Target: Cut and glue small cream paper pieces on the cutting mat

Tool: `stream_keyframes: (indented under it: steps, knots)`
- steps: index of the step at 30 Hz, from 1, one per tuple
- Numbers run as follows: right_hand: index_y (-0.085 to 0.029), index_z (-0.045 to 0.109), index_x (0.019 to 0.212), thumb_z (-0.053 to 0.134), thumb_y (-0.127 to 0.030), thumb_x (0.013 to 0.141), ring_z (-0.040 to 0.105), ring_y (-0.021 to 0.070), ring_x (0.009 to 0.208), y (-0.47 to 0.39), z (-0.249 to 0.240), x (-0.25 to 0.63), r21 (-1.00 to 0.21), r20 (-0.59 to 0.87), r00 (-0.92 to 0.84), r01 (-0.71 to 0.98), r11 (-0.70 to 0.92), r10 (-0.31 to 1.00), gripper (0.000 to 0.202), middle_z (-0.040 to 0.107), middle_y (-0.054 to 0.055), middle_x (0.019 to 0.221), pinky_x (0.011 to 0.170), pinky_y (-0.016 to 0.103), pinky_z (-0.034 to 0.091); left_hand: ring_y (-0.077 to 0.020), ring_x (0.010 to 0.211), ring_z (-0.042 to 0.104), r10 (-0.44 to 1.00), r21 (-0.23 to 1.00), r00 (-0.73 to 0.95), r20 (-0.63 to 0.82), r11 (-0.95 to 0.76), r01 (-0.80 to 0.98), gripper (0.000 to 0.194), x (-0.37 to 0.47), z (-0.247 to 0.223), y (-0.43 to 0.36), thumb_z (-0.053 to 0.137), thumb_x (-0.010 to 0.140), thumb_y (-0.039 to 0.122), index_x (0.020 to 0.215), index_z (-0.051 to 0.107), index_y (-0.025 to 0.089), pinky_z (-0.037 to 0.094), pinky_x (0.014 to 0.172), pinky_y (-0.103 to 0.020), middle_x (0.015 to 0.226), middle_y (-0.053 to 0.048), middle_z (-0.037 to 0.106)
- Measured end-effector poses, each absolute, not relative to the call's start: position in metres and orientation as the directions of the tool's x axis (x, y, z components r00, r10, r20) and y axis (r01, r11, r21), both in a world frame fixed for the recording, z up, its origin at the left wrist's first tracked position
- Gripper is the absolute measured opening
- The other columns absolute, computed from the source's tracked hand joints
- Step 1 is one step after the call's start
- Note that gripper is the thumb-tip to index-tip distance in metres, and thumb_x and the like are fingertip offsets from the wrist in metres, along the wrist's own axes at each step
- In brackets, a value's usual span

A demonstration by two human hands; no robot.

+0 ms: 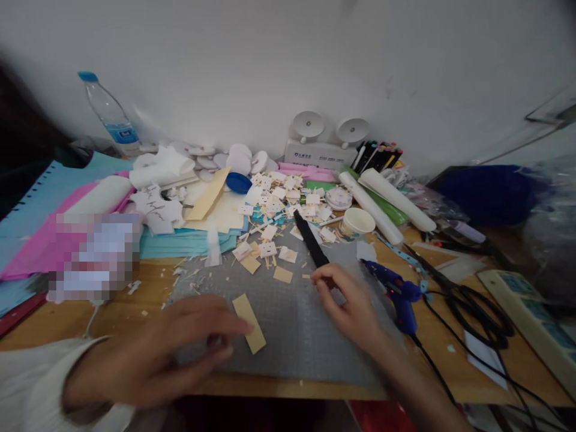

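My left hand point(180, 345), slightly blurred, has its fingers apart. Its index fingertip is over the upper part of a tan paper strip point(255, 341), touching or just above it. The strip rests on a grey cutting mat point(297, 342). My right hand point(346, 303) has its thumb and index finger curled together at the near end of a long black tool point(311, 240), whose exact kind I cannot tell. The hand hides that end. Beyond the hands are small tan paper pieces point(282, 275) and a heap of little white rectangles with thin sticks point(276, 198).
On the right are a blue hot glue gun point(398, 294), black-handled scissors point(472, 306), a power strip point(517, 306) and cables. Behind stand a paper cup point(357, 223), white rolls point(396, 198) and markers point(378, 157). Coloured sheets point(184, 243) and a bottle point(110, 114) occupy the left.
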State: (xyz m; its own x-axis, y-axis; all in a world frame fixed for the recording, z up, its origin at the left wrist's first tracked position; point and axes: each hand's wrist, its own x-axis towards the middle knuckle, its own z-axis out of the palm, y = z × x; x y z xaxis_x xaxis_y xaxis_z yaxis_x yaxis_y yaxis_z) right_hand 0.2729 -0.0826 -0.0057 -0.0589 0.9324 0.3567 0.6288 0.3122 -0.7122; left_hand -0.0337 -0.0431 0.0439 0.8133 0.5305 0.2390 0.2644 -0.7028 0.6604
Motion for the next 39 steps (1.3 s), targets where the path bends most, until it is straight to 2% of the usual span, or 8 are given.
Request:
stream_keyframes:
  steps: [4, 6, 9, 12, 16, 22, 29, 39]
  knots:
    - [-0.022, 0.056, 0.093, 0.05, -0.017, 0.088, 0.057, 0.0135, 0.069, -0.078, -0.008, 0.255, -0.829, 0.287, -0.057, 0.485, 0.277, 0.956, 0.009, 0.06, 0.001, 0.082, 0.061, 0.025, 0.047, -0.0124, 0.073, 0.062, 0.649, 0.756, 0.751, 0.121, -0.55, 0.354, 0.017, -0.004, 0.014, -0.02, 0.051, 0.092, 0.019, 0.102, 0.064, 0.019, 0.051, 0.068, -0.022, 0.084, -0.002, 0.065]
    - [-0.023, 0.054, 0.091, 0.056, -0.02, 0.086, 0.055, 0.0122, 0.067, -0.076, -0.008, 0.24, -0.911, 0.234, -0.058, 0.336, 0.24, 0.971, 0.006, 0.057, -0.001, 0.08, 0.059, 0.024, 0.047, -0.0132, 0.075, 0.062, 0.712, 0.849, 0.695, 0.103, -0.427, 0.312, 0.013, 0.006, 0.003, -0.018, 0.055, 0.091, 0.023, 0.096, 0.065, 0.017, 0.051, 0.068, -0.023, 0.085, -0.003, 0.066]
    - [-0.024, 0.05, 0.089, 0.063, -0.023, 0.082, 0.052, 0.0101, 0.064, -0.075, -0.004, 0.218, -0.984, 0.144, -0.104, 0.09, 0.154, 0.984, 0.015, 0.053, -0.003, 0.078, 0.057, 0.022, 0.044, -0.0139, 0.079, 0.063, 0.74, 0.961, 0.663, 0.113, -0.251, 0.117, 0.014, 0.017, 0.002, -0.021, 0.065, 0.086, 0.025, 0.096, 0.064, 0.016, 0.053, 0.07, -0.024, 0.089, -0.004, 0.065]
    - [-0.024, 0.047, 0.087, 0.068, -0.025, 0.08, 0.047, 0.0088, 0.064, -0.075, 0.002, 0.201, -0.993, 0.056, -0.136, -0.109, 0.041, 0.989, 0.023, 0.05, -0.005, 0.075, 0.058, 0.021, 0.041, -0.0139, 0.08, 0.064, 0.729, 0.982, 0.663, 0.171, -0.181, -0.055, 0.012, 0.019, 0.012, -0.024, 0.071, 0.082, 0.02, 0.091, 0.066, 0.015, 0.054, 0.073, -0.024, 0.088, -0.004, 0.065]
    - [-0.024, 0.045, 0.084, 0.072, -0.027, 0.079, 0.043, 0.0083, 0.063, -0.077, 0.008, 0.19, -0.969, -0.011, -0.135, -0.245, -0.044, 0.991, 0.027, 0.047, -0.007, 0.072, 0.056, 0.02, 0.036, -0.0137, 0.078, 0.064, 0.723, 0.976, 0.658, 0.21, -0.196, -0.096, 0.005, 0.013, 0.024, -0.026, 0.071, 0.082, 0.016, 0.086, 0.068, 0.014, 0.054, 0.071, -0.022, 0.081, -0.004, 0.067]
    - [-0.024, 0.046, 0.083, 0.076, -0.028, 0.075, 0.04, 0.0083, 0.06, -0.083, 0.013, 0.181, -0.946, -0.039, -0.161, -0.311, -0.089, 0.986, 0.031, 0.046, -0.007, 0.07, 0.053, 0.021, 0.032, -0.0127, 0.078, 0.066, 0.714, 0.975, 0.668, 0.21, -0.202, -0.09, 0.012, 0.002, 0.035, -0.033, 0.071, 0.08, 0.009, 0.089, 0.071, 0.017, 0.054, 0.072, -0.021, 0.083, -0.003, 0.07]
    - [-0.024, 0.046, 0.083, 0.076, -0.028, 0.075, 0.04, 0.0078, 0.059, -0.094, 0.018, 0.173, -0.952, -0.03, -0.097, -0.299, -0.058, 0.995, 0.031, 0.046, -0.007, 0.07, 0.053, 0.02, 0.033, -0.0135, 0.076, 0.066, 0.769, 0.992, 0.626, 0.129, -0.091, -0.092, 0.005, 0.0, 0.041, -0.047, 0.071, 0.08, 0.013, 0.081, 0.067, 0.016, 0.054, 0.07, -0.022, 0.081, -0.002, 0.07]
    - [-0.024, 0.049, 0.081, 0.071, -0.024, 0.078, 0.047, 0.0087, 0.062, -0.123, 0.017, 0.17, -0.978, 0.005, 0.026, -0.208, 0.01, 1.0, 0.023, 0.048, -0.006, 0.071, 0.056, 0.018, 0.041, -0.0111, 0.075, 0.057, 0.672, 0.97, 0.728, 0.137, -0.24, 0.038, 0.008, -0.004, 0.04, -0.062, 0.057, 0.092, 0.02, 0.085, 0.059, 0.017, 0.045, 0.069, -0.02, 0.082, 0.0, 0.061]
